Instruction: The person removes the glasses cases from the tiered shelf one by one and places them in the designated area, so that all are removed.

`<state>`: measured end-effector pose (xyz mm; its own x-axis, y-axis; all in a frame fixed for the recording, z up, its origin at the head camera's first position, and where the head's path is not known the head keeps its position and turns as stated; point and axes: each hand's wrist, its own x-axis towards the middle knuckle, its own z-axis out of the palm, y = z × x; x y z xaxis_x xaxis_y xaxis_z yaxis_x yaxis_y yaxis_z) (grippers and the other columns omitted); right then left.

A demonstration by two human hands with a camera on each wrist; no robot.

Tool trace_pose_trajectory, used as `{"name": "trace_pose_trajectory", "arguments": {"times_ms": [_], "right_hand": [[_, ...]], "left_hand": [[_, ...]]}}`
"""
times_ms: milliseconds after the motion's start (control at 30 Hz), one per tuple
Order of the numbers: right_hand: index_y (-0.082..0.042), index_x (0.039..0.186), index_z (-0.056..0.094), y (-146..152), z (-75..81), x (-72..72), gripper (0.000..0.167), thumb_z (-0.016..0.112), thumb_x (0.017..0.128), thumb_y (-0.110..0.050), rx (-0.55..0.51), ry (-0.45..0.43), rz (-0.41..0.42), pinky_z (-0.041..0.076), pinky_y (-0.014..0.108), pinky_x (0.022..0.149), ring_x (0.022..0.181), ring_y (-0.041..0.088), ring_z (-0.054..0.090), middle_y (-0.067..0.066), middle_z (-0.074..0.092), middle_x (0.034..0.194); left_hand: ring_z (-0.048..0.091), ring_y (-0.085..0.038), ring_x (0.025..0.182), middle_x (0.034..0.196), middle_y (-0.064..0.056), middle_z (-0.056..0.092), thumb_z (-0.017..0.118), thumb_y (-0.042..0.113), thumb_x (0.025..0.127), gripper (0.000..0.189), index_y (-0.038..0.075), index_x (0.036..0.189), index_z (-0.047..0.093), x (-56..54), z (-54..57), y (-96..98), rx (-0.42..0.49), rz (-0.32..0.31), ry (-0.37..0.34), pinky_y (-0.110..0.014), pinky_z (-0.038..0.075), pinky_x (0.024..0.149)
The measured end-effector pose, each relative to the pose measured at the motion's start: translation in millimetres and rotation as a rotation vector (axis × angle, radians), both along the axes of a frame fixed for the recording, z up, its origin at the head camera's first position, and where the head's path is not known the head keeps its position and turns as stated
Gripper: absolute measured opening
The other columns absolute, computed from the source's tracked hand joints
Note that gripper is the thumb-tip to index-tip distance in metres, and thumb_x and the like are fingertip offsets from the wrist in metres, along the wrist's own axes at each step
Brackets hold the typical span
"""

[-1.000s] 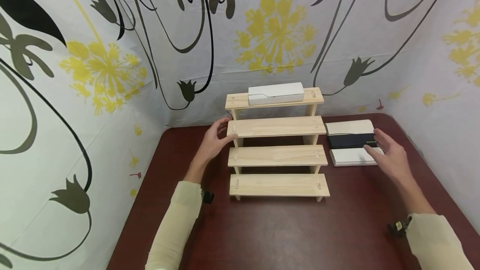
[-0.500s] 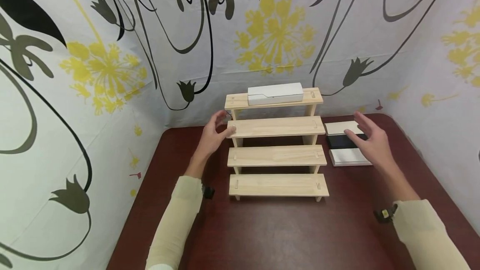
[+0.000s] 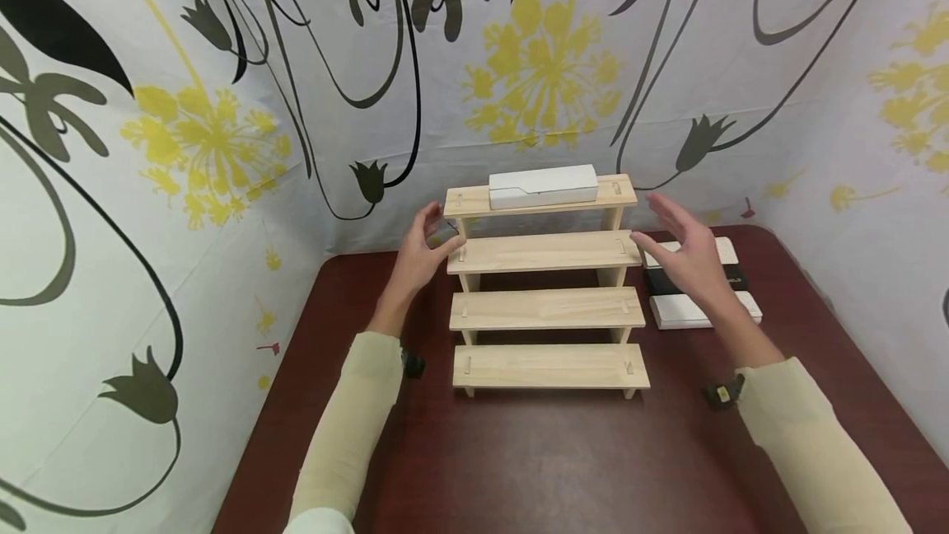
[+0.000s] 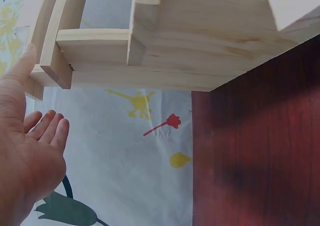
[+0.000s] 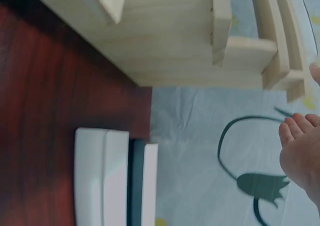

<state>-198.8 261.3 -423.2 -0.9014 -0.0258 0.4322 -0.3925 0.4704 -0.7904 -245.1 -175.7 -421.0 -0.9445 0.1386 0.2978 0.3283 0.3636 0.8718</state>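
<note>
A pale wooden four-step display shelf [image 3: 547,308] stands on the table, with a white oblong box [image 3: 544,188] lying on its top step. At the shelf's left end is my left hand [image 3: 413,264], fingers spread apart and thumb right at the second step from the top. My right hand [image 3: 695,260] is at the opposite end, its thumb tip close to that same step. In the left wrist view, the thumb overlaps the step ends beside the side panel [image 4: 185,50]. Relaxed fingers of the right hand [image 5: 302,151] show past the shelf's far edge in the right wrist view.
Right of the shelf, a white box [image 3: 673,313], a black box [image 3: 656,279] and another white box [image 3: 728,250] lie in a row, partly behind my right hand. A dark red table [image 3: 549,460] bears everything. Flower-patterned cloth [image 3: 296,130] surrounds its back and sides.
My right hand has moved left from over the boxes to the shelf's right end. My left hand has shifted slightly up and away along the left end. The shelf stays put.
</note>
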Motion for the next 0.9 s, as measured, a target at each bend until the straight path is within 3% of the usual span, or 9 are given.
{"name": "trace_pose_trajectory", "arguments": {"times_ms": [200,333,500,633,767,900], "right_hand": [[-0.016,0.162,0.046,-21.7,10.7,-9.5,0.073,0.080,0.098,-0.013,0.019,0.113,0.004,0.035,0.048,0.123,0.150,0.036,0.043,0.009,0.047,0.164],[-0.013,0.160,0.049,-34.3,17.0,-17.3,0.074,0.082,0.095,-0.009,0.055,0.191,-0.006,0.039,0.060,0.117,0.146,0.041,0.047,0.014,0.052,0.159],[-0.008,0.158,0.051,-45.7,23.0,-25.1,0.076,0.085,0.091,-0.005,0.105,0.262,-0.032,0.043,0.065,0.107,0.136,0.046,0.055,0.022,0.060,0.148],[-0.003,0.158,0.048,-51.6,27.9,-27.5,0.077,0.085,0.091,-0.005,0.167,0.283,-0.046,0.044,0.067,0.106,0.127,0.049,0.058,0.027,0.060,0.144],[-0.001,0.159,0.045,-54.8,32.7,-30.2,0.077,0.084,0.093,-0.008,0.204,0.266,-0.040,0.041,0.065,0.112,0.136,0.049,0.053,0.026,0.052,0.155],[0.001,0.158,0.046,-56.4,38.3,-34.1,0.077,0.085,0.093,-0.009,0.219,0.248,-0.038,0.041,0.063,0.113,0.136,0.048,0.053,0.025,0.052,0.155]], "left_hand": [[0.036,-0.024,0.154,0.167,-0.011,0.038,0.082,0.033,0.097,0.091,0.006,0.167,0.028,-7.8,7.3,4.2,-0.012,0.005,0.021,-0.037,0.033,0.124],[0.037,-0.025,0.154,0.167,-0.012,0.038,0.083,0.034,0.096,0.092,0.005,0.166,0.030,-11.7,11.4,7.3,-0.012,0.015,0.033,-0.040,0.034,0.124],[0.038,-0.030,0.153,0.168,-0.012,0.036,0.082,0.035,0.096,0.093,0.007,0.167,0.028,-15.2,12.4,11.6,-0.005,0.016,0.021,-0.042,0.036,0.122],[0.040,-0.031,0.152,0.168,-0.011,0.037,0.081,0.038,0.097,0.093,0.010,0.168,0.028,-17.1,14.3,15.4,-0.007,0.017,0.003,-0.046,0.038,0.121],[0.040,-0.030,0.151,0.167,-0.011,0.038,0.081,0.040,0.097,0.092,0.011,0.168,0.029,-18.1,16.3,18.1,-0.010,0.029,-0.009,-0.049,0.038,0.120],[0.040,-0.030,0.150,0.165,-0.013,0.040,0.080,0.037,0.098,0.090,0.010,0.167,0.030,-19.9,17.1,21.5,-0.014,0.036,0.010,-0.051,0.036,0.121]]}}
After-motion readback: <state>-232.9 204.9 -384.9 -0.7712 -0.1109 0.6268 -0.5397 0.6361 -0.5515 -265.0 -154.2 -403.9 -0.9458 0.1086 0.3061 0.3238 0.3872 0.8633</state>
